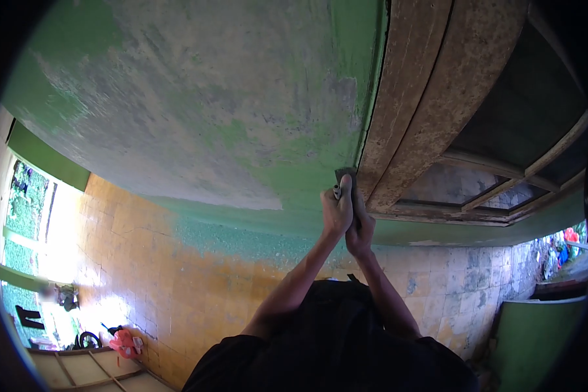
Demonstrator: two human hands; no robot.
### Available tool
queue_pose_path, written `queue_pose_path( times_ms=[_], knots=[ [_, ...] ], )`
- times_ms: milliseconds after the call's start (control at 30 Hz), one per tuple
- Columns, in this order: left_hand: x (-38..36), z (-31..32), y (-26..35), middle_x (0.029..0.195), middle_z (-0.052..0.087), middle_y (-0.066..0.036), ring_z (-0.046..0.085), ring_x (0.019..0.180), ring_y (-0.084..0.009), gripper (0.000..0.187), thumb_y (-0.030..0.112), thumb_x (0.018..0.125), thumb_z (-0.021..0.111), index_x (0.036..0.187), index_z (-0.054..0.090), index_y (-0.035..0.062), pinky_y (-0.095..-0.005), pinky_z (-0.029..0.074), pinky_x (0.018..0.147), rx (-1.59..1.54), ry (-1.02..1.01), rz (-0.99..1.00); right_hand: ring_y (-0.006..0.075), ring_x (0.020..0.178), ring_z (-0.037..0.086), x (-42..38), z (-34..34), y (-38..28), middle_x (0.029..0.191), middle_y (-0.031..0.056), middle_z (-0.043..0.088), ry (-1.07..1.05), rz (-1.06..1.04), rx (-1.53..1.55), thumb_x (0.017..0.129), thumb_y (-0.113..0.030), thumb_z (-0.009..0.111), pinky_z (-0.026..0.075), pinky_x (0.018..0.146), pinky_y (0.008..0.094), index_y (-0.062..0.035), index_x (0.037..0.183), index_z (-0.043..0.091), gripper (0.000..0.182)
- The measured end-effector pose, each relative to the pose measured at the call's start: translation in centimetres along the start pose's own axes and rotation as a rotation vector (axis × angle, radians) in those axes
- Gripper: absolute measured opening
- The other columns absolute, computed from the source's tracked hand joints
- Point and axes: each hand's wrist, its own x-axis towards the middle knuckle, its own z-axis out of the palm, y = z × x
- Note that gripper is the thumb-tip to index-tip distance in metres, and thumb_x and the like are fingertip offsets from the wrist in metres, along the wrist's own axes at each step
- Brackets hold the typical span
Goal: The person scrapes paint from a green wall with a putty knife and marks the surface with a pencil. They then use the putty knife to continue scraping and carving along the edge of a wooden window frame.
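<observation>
Both my hands are raised together against the green wall [307, 175], right beside the worn wooden window frame [398, 124]. My left hand [337, 210] is closed round the handle of a scraper [344, 174], whose dark flat blade lies at the wall's edge by the frame. Pressed against it from the right, my right hand [360, 228] is also closed on the scraper; its fingers are partly hidden. Large grey and whitish patches [209, 85] show through the green paint above and to the left.
Below is a tiled floor [209, 300] with greenish dust along the wall's foot. A red plastic bag [125, 343] and a wooden panel [85, 367] are at the lower left. Window panes [516, 98] fill the upper right. A green partition [536, 340] stands lower right.
</observation>
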Motion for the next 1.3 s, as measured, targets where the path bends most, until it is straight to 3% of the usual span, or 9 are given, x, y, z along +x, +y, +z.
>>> queue_pose_path(
  times_ms=[167, 367, 467, 600, 767, 867, 900, 1000, 1300],
  knots=[
    [-1.7, 0.5, -3.3, 0.052, 0.038, 0.001, 0.038, 0.053, -0.0077, 0.063, 0.043, 0.104, 0.053, 0.060, 0.041, 0.0003, -0.0351, 0.029, 0.044, -0.029, 0.035, -0.108, 0.0381, 0.128, 0.056, -2.8, 0.2, 1.1, 0.136, 0.0332, 0.055, 0.009, -0.008, -0.118, 0.093, 0.003, 0.050, 0.047, 0.104, 0.0401, 0.0083, 0.143, 0.046, 0.051],
    [0.4, -0.7, 2.7, 0.056, 0.048, 0.003, 0.046, 0.054, -0.0067, 0.060, 0.045, 0.105, 0.052, 0.061, 0.048, 0.0048, -0.0290, 0.033, 0.045, -0.149, -0.051, -0.082, 0.0407, 0.126, 0.058, 1.0, -0.1, -4.2, 0.136, 0.0329, 0.055, 0.020, -0.141, -0.229, 0.091, 0.004, 0.054, 0.049, 0.102, 0.0413, 0.0066, 0.144, 0.046, 0.054],
    [1.0, -1.7, 1.5, 0.059, 0.047, 0.005, 0.047, 0.053, -0.0067, 0.054, 0.046, 0.105, 0.052, 0.067, 0.050, 0.0080, -0.0274, 0.034, 0.046, -0.310, -0.043, -0.141, 0.0365, 0.119, 0.065, 0.3, -1.3, -4.7, 0.130, 0.0315, 0.061, -0.149, -0.068, -0.240, 0.090, 0.003, 0.057, 0.052, 0.096, 0.0375, 0.0035, 0.150, 0.041, 0.062],
    [-2.5, -4.6, -1.4, 0.073, 0.052, 0.003, 0.052, 0.062, -0.0063, 0.040, 0.047, 0.105, 0.053, 0.085, 0.054, 0.0115, -0.0269, 0.041, 0.053, -0.582, 0.019, -0.432, 0.0214, 0.095, 0.065, -3.3, -2.8, -6.7, 0.114, 0.0195, 0.067, -0.415, 0.429, -0.061, 0.091, 0.002, 0.059, 0.051, 0.081, 0.0314, 0.0003, 0.155, 0.032, 0.070],
    [-3.9, -6.8, -2.1, 0.090, 0.065, -0.006, 0.064, 0.083, -0.0118, 0.041, 0.045, 0.106, 0.050, 0.097, 0.060, 0.0057, -0.0302, 0.053, 0.069, -0.347, 0.030, -0.486, 0.0074, 0.069, 0.051, -2.5, -2.5, -9.2, 0.086, 0.0007, 0.060, -0.327, 0.546, 0.101, 0.094, 0.000, 0.057, 0.043, 0.061, 0.0246, -0.0010, 0.157, 0.028, 0.069],
    [-3.6, -7.5, 3.2, 0.103, 0.069, -0.011, 0.066, 0.098, -0.0180, 0.044, 0.040, 0.107, 0.047, 0.117, 0.059, -0.0005, -0.0317, 0.055, 0.084, -0.176, -0.040, -0.146, 0.0038, 0.063, 0.046, -0.1, -3.4, -11.7, 0.078, -0.0029, 0.052, -0.279, 0.504, 0.090, 0.096, -0.002, 0.054, 0.038, 0.056, 0.0218, -0.0032, 0.158, 0.028, 0.067],
    [-3.8, -7.7, 5.5, 0.128, 0.064, -0.019, 0.062, 0.119, -0.0278, 0.045, 0.031, 0.107, 0.048, 0.138, 0.050, -0.0010, -0.0375, 0.051, 0.100, -0.060, -0.057, -0.086, 0.0024, 0.062, 0.045, 0.8, -3.6, -13.6, 0.075, -0.0039, 0.050, -0.267, 0.545, 0.098, 0.098, -0.003, 0.052, 0.037, 0.053, 0.0215, -0.0050, 0.158, 0.029, 0.064],
    [-3.8, -6.5, 8.5, 0.151, 0.046, -0.022, 0.051, 0.136, -0.0354, 0.048, 0.027, 0.106, 0.050, 0.145, 0.047, -0.0003, -0.0438, 0.050, 0.103, 0.250, -0.046, 0.388, 0.0025, 0.062, 0.045, 0.9, -4.0, -14.4, 0.078, -0.0030, 0.052, -0.254, 0.585, 0.194, 0.099, -0.004, 0.051, 0.038, 0.052, 0.0219, -0.0057, 0.158, 0.031, 0.062],
    [-1.5, -5.5, 9.3, 0.161, 0.025, -0.027, 0.026, 0.148, -0.0457, 0.066, 0.025, 0.101, 0.057, 0.153, 0.031, -0.0039, -0.0475, 0.037, 0.115, 0.454, -0.289, 0.549, 0.0078, 0.077, 0.057, 0.8, -1.7, -12.8, 0.101, 0.0064, 0.065, -0.095, 0.358, 0.053, 0.099, -0.003, 0.053, 0.046, 0.064, 0.0235, 0.0024, 0.149, 0.043, 0.052]
  ],
)
